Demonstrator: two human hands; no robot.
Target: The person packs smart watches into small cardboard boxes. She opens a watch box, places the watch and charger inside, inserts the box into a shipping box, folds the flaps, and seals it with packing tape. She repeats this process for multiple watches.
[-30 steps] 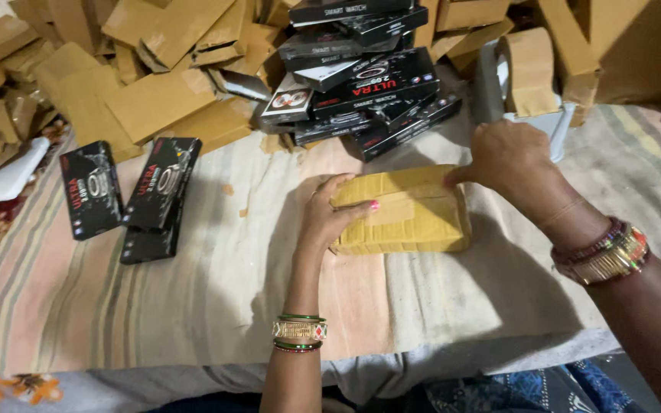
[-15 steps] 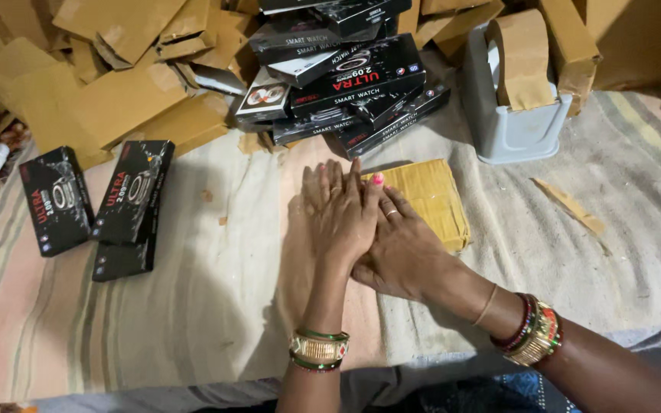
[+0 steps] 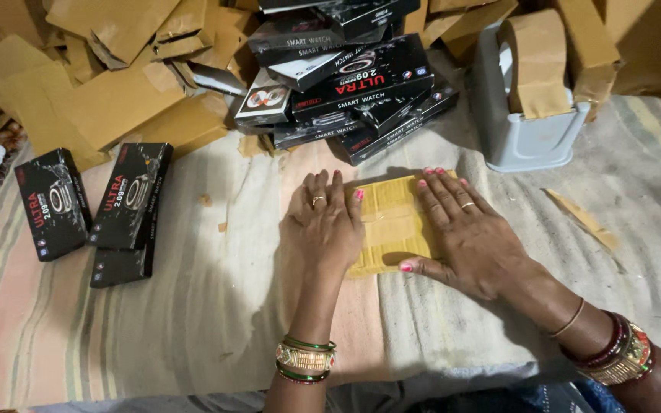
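Note:
A flat parcel wrapped in brown tape (image 3: 390,222) lies on the striped cloth (image 3: 193,321) in front of me. My left hand (image 3: 324,222) rests flat on its left edge, fingers spread. My right hand (image 3: 464,233) presses flat on its right side, thumb along the near edge. Neither hand grips anything. Both wrists carry bangles.
A heap of black product boxes (image 3: 346,76) sits just behind the parcel. Two black boxes (image 3: 89,203) lie at the left. Brown cardboard pieces (image 3: 109,84) pile at the back left. A grey tape dispenser (image 3: 533,99) with a brown tape roll stands at the back right. A tape scrap (image 3: 581,218) lies on the right.
My hands, overlapping on the parcel's left side half a second ago, have spread apart; the right hand slid to the parcel's right side. The view has shifted slightly.

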